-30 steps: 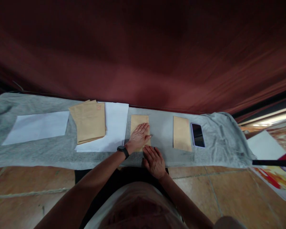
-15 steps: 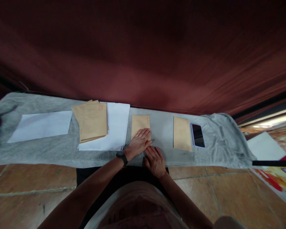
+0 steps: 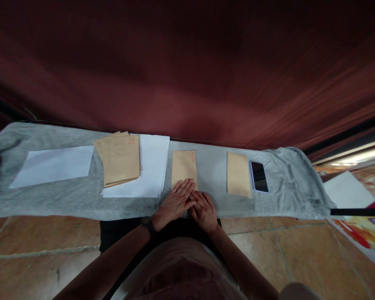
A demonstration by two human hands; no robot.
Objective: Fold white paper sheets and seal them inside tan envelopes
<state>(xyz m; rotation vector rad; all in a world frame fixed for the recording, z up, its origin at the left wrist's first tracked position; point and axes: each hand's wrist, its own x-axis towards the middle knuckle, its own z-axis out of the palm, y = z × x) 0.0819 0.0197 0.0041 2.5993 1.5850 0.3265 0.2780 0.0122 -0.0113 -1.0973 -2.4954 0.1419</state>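
Long narrow surface [image 3: 212, 166] under rumpled grey cloth; dark red fabric wall [image 3: 187, 96] rises along its far edge; brown tiled floor [image 3: 318, 254] below the near edge; on the surface, far left, a white sheet [image 3: 53, 165]; next, a fanned stack of brown envelopes [image 3: 121, 162] overlapping a white paper pile [image 3: 155, 162], hiding part of it; right of centre, a separate brown envelope [image 3: 238, 175], with a phone [image 3: 259, 177] just beside it; off the right end, a white panel [image 3: 348, 190], a black bar [image 3: 356, 213] and a colourful printed item [image 3: 367, 237]; middle envelope [image 3: 183, 163] lies flat before the person; left hand [image 3: 175, 203], flat, fingers extended, rests on its lower part, covering it; right hand [image 3: 204, 211], also flat, at its lower right corner; hands meet at left thumb, gripping nothing; dark watch [image 3: 149, 226] on left wrist.
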